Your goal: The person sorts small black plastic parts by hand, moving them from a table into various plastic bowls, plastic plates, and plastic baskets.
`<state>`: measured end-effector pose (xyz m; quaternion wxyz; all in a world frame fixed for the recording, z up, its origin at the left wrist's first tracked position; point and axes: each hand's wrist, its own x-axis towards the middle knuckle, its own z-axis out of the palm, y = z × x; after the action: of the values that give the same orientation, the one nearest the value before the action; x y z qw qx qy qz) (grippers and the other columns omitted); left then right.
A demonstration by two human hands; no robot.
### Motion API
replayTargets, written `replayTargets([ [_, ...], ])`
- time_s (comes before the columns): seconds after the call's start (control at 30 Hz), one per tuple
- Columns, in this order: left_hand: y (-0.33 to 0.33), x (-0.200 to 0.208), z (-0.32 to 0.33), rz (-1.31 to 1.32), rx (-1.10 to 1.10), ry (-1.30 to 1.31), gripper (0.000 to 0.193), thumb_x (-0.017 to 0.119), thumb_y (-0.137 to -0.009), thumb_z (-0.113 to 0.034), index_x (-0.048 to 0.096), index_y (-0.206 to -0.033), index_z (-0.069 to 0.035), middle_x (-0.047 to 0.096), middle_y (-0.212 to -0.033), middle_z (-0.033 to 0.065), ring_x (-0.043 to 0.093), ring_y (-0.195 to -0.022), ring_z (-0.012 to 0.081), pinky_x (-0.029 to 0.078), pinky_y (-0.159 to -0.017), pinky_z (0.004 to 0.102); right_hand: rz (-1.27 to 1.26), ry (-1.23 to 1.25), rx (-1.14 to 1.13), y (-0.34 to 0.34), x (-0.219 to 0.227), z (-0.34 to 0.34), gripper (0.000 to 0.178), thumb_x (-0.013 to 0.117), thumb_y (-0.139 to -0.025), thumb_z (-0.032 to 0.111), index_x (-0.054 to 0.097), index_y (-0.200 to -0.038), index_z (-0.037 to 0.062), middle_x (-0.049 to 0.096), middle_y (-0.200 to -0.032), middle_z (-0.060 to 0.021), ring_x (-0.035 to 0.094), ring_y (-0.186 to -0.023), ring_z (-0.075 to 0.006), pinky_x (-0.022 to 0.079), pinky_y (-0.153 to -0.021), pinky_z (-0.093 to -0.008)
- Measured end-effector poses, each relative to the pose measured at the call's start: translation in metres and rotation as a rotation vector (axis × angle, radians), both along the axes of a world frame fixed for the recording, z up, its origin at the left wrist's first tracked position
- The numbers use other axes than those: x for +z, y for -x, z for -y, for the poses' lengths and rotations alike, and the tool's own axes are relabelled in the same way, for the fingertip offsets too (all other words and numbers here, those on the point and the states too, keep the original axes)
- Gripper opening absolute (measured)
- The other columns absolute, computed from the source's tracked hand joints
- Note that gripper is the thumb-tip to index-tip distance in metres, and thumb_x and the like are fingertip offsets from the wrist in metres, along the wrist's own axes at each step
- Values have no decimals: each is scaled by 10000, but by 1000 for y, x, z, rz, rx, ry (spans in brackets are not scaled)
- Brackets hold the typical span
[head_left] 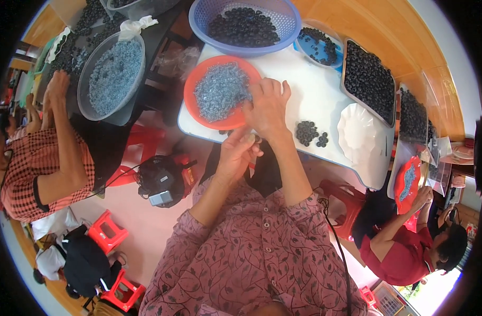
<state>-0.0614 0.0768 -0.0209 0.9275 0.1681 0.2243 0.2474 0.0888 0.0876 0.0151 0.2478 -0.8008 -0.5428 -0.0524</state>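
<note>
My left hand is closed below the table's front edge, its thumb and fingers pinched on a small dark round part, mostly hidden. My right hand is over the right rim of an orange-red bowl, with thumb and fingers apart. Its fingertips reach the small clear bluish pieces heaped in the bowl. Whether a piece sits between those fingertips is too small to tell. Right of this hand, a cluster of small black round parts lies on the white tabletop. A few dark parts lie by the bowl's near edge.
A purple-blue basket of black parts stands behind the bowl. Farther right are a small tub, a metal tray of black parts and a white scalloped plate. People work at left and right; red stools stand around.
</note>
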Motion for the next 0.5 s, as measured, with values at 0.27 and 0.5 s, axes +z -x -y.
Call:
replayTargets([
  [0.27, -1, 4, 0, 2, -8, -20, 408, 594, -965, -84, 489, -1353, -12, 630, -995, 75, 622, -763, 115, 589, -727, 317, -70, -70, 55, 7, 2, -1, 470, 775, -717, 281, 656, -1096, 31, 567, -1139, -104, 448, -1214, -310, 191, -1077, -662],
  [0.5, 0, -1, 0, 18, 8, -34, 371, 590, -971, -92, 516, -1326, -18, 632, -981, 77, 617, -760, 123, 583, -729, 320, -55, 157, 84, -1, 10, 4, 459, 756, -759, 296, 640, -1136, 62, 561, -1206, -86, 433, -1254, -300, 150, -1111, -643],
])
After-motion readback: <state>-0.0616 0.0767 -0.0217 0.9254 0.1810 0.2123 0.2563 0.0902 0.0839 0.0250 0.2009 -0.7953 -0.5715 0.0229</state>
